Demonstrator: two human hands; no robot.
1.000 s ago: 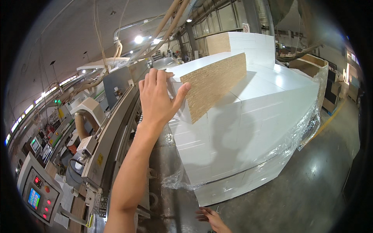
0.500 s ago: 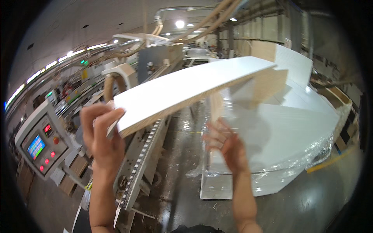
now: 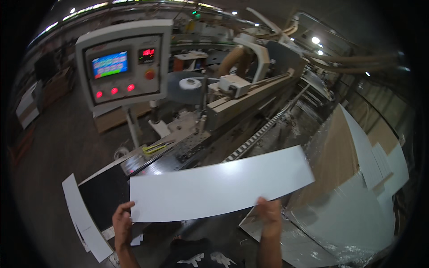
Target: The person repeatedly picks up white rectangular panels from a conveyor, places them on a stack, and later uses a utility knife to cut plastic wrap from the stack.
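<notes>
A long white board (image 3: 219,185) spans the space before me, its broad glossy face turned up. My left hand (image 3: 123,221) grips its left end near the lower corner, fingers closed on the edge. My right hand (image 3: 269,210) is closed on the near long edge, toward the right end; part of its fingers is hidden under the board. Just beyond the board lies the metal infeed table (image 3: 156,165) of a machine, with a yellow-handled tool (image 3: 154,148) resting on it.
A control panel (image 3: 125,67) with a lit screen and red buttons stands at the far left. The machine's long beam and toothed conveyor track (image 3: 263,134) run away to the right. White panels (image 3: 344,214), partly under clear film, are stacked at right; white strips (image 3: 87,223) lie at lower left.
My view has swung left toward the control panel. The board has come lower and nearer, lying flatter. My right hand, open and off the board before, now grips its near edge.
</notes>
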